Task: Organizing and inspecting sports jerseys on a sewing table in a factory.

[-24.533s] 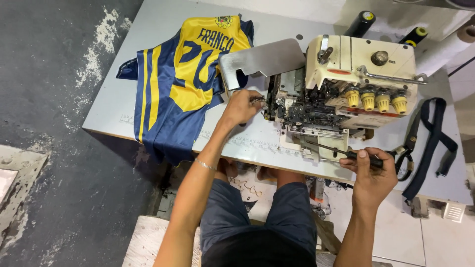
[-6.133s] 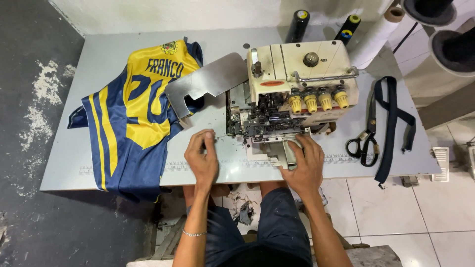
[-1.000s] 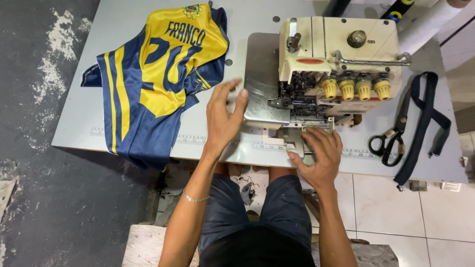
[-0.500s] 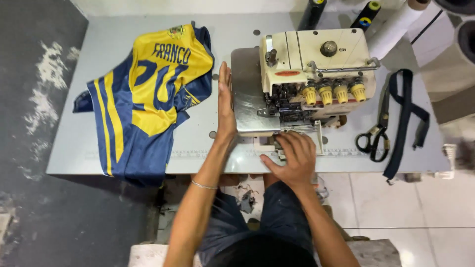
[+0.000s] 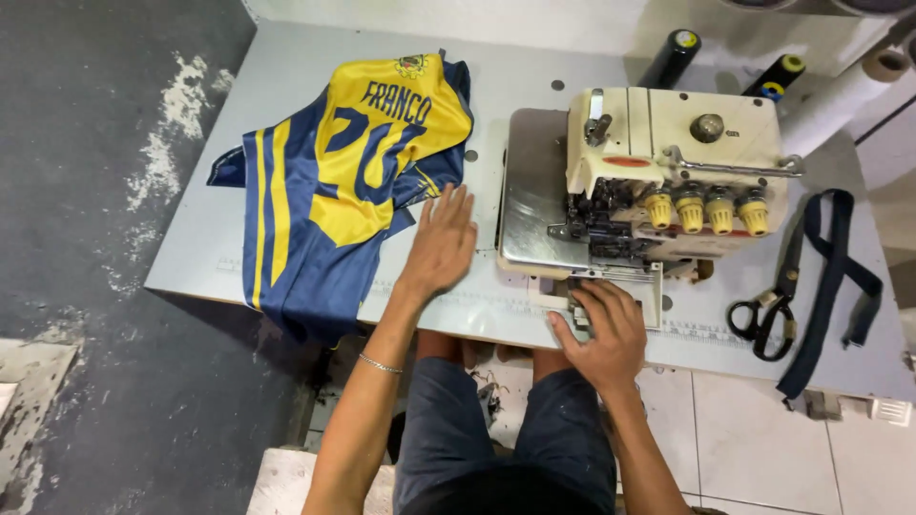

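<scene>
I am looking down on the grey work table (image 5: 592, 72), where the cream overlock machine (image 5: 668, 181) is sitting at the right and the yellow-and-blue jersey (image 5: 334, 191) is lying at the left, partly hanging over the near edge. The left hand (image 5: 441, 243), which was standing on edge by the machine half a second ago, is now lying flat and open, fingertips nearing the jersey's hem. The right hand (image 5: 603, 332) is resting curled at the machine's front plate, gripping nothing that I can see. Black scissors (image 5: 763, 310) are lying far right.

The jersey (image 5: 334, 191) hangs over the table edge, its lower hem hidden; the right hand (image 5: 603, 329) covers the machine's front plate.
</scene>
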